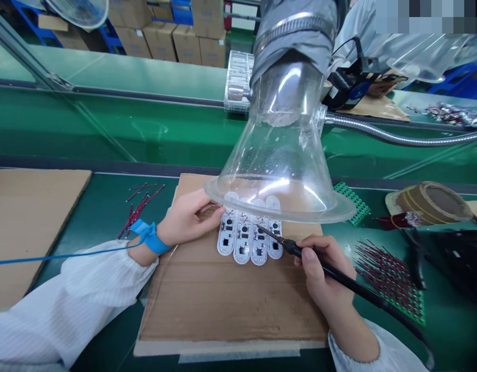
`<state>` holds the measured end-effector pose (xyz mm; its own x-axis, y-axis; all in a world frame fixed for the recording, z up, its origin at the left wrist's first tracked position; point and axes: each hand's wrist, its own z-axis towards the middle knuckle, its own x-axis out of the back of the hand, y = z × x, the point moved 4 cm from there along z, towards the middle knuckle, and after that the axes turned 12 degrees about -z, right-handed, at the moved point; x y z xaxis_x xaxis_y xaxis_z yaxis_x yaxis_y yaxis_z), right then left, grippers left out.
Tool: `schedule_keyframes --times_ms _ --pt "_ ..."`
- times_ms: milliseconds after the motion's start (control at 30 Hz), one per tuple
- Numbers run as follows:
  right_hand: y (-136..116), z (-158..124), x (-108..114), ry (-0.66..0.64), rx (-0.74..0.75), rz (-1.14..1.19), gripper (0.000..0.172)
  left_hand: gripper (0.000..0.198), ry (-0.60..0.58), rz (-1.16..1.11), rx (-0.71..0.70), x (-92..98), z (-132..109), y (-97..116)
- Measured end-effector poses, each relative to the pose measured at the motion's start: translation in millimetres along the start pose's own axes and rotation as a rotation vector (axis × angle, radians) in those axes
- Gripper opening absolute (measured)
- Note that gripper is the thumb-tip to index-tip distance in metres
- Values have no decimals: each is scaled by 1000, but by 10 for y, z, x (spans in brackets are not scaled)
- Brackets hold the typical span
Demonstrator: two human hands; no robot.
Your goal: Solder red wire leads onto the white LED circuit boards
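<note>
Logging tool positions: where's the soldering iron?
In the head view, the soldering iron is right of centre, in the right hand, its tip at the white circuit boards.

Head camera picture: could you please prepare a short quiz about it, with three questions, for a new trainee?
1. Open question: Which tool does the person's right hand hold?
2. Fill in the missing word: The blue strap is worn on the ____ wrist.
3. True or false: The white circuit boards lie directly on the green tabletop.

Key:
1. A soldering iron.
2. Left.
3. False; a cardboard sheet is under them.
</note>
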<state>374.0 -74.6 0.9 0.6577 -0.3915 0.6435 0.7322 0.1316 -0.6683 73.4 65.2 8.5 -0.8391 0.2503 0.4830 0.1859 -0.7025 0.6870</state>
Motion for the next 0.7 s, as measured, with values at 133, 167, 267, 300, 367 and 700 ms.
schedule_keyframes --times_ms 133,167,267,300,367,700 --pt "-73 11 58 75 -29 111 22 15 34 15 -54 57 21 49" --pt "-109 18 68 94 -39 143 23 14 39 20 -59 80 24 60" --pt "-211 44 38 85 -63 177 23 13 54 18 -53 147 19 59" --pt "-229 49 9 67 -67 176 22 13 60 14 -44 164 13 45" --pt "-224 50 -59 26 -65 173 20 15 65 1 -21 177 -3 7" --pt "71 -93 -161 -74 -88 70 11 18 22 -6 -14 137 -30 -53"
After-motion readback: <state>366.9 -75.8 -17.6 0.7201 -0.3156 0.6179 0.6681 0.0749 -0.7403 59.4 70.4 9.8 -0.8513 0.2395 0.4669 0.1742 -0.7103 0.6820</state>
